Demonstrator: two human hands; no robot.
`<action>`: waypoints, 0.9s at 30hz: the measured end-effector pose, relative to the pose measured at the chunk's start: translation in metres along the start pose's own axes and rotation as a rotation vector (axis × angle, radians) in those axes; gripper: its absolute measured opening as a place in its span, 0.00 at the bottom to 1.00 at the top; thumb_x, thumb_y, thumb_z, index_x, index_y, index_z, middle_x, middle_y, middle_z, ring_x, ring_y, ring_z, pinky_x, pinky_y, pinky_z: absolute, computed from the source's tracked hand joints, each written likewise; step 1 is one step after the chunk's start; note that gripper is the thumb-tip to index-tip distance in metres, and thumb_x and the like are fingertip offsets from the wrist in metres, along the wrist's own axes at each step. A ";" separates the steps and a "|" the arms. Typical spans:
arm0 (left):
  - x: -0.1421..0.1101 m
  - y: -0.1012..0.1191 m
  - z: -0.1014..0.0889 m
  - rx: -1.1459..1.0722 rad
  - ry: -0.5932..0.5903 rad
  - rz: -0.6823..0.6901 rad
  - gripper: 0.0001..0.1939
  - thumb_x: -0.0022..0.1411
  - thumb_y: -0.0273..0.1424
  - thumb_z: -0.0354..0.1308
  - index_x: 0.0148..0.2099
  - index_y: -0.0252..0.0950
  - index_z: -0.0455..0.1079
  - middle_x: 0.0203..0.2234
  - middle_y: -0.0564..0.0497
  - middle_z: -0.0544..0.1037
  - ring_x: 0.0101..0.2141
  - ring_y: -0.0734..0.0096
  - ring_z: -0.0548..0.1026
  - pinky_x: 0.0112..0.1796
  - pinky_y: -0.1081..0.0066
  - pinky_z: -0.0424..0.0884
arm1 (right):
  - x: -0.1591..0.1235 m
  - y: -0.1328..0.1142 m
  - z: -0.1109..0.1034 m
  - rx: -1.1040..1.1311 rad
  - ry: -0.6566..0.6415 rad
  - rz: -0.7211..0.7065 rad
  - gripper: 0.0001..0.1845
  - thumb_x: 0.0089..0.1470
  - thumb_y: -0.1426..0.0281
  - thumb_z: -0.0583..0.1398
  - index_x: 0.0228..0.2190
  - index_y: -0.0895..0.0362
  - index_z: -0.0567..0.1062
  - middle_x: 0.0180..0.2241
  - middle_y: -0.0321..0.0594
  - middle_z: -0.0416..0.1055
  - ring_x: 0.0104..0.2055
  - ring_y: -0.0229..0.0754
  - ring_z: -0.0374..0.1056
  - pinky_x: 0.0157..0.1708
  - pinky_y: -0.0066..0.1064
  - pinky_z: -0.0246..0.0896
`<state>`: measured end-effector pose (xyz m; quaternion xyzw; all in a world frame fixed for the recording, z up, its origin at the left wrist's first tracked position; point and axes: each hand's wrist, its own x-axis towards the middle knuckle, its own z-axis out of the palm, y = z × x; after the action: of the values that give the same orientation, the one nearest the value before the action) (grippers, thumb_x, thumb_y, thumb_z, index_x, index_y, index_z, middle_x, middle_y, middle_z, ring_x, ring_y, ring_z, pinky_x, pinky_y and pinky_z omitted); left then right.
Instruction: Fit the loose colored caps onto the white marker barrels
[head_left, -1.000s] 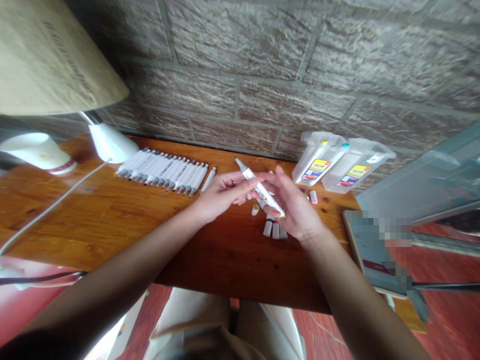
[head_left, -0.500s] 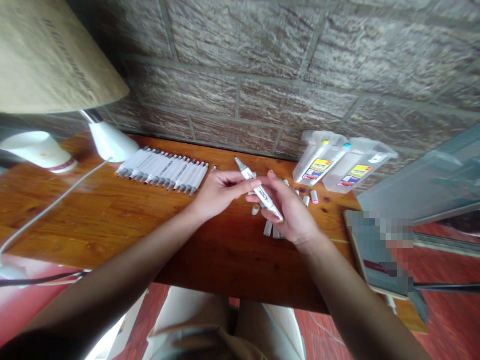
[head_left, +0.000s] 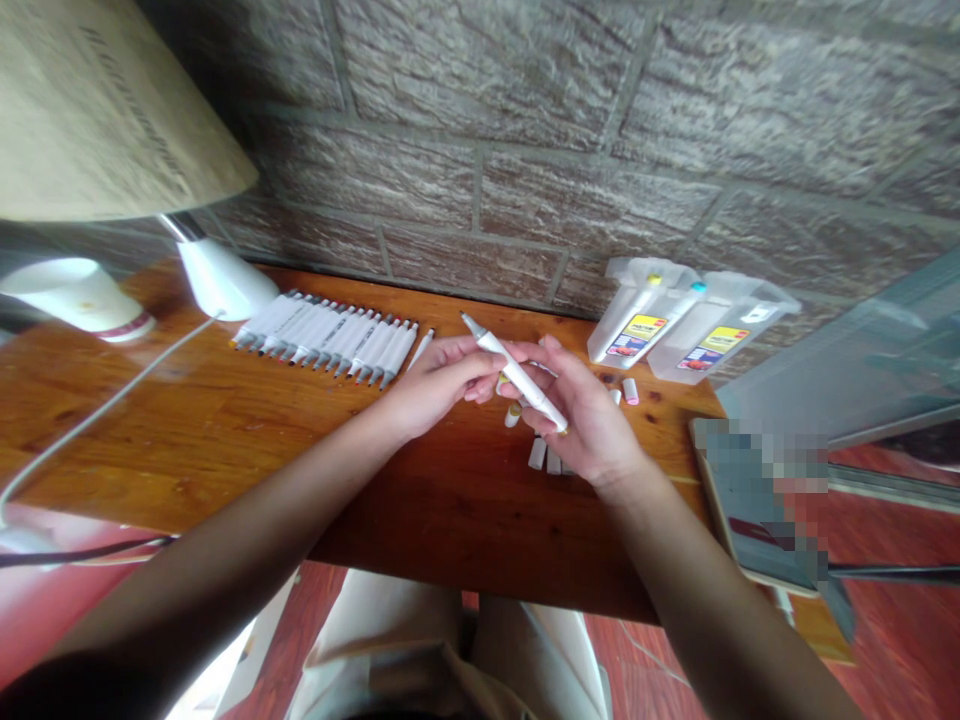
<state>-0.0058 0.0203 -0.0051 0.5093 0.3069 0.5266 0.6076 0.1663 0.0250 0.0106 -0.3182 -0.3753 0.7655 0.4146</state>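
The left hand (head_left: 448,380) and right hand (head_left: 592,415) together hold one slim white marker (head_left: 521,378), tilted above the brown wooden tabletop (head_left: 465,515).

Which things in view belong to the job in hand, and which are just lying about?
Likely part of it:
- white marker, held by the left hand and right hand
- row of markers
- clear cases
- pink-ended piece, probably a cap

Apparently just there:
- lamp
- cup
- tablet-like device
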 end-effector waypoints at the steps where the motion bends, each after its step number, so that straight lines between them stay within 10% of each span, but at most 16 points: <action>1: 0.001 0.000 0.000 -0.031 0.019 -0.002 0.11 0.57 0.34 0.66 0.40 0.32 0.81 0.16 0.58 0.64 0.19 0.80 0.59 0.25 0.74 0.57 | 0.000 -0.001 0.000 0.005 -0.003 -0.024 0.17 0.56 0.57 0.65 0.39 0.57 0.79 0.38 0.43 0.81 0.32 0.37 0.76 0.14 0.19 0.50; 6: 0.002 0.002 0.001 -0.100 0.082 -0.002 0.09 0.56 0.32 0.64 0.37 0.32 0.80 0.16 0.57 0.67 0.19 0.80 0.62 0.24 0.75 0.58 | -0.005 0.000 0.000 -0.069 -0.060 -0.133 0.15 0.50 0.64 0.70 0.41 0.53 0.79 0.47 0.41 0.79 0.38 0.39 0.77 0.21 0.22 0.60; 17: -0.001 0.001 0.005 0.025 0.062 0.037 0.20 0.59 0.45 0.66 0.28 0.32 0.75 0.16 0.56 0.66 0.19 0.80 0.60 0.24 0.73 0.54 | -0.008 0.012 0.002 -0.365 0.032 -0.311 0.22 0.49 0.61 0.72 0.45 0.53 0.77 0.32 0.32 0.75 0.18 0.26 0.52 0.16 0.24 0.44; 27: -0.002 0.001 -0.006 0.194 -0.012 -0.034 0.24 0.63 0.48 0.62 0.48 0.32 0.80 0.12 0.62 0.57 0.17 0.79 0.54 0.24 0.71 0.51 | -0.009 0.005 -0.003 -0.660 -0.107 -0.318 0.20 0.59 0.51 0.63 0.35 0.56 0.80 0.20 0.30 0.60 0.20 0.31 0.52 0.19 0.25 0.48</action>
<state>-0.0120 0.0196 -0.0062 0.5637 0.3615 0.4810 0.5658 0.1710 0.0160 0.0058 -0.3322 -0.6679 0.5446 0.3834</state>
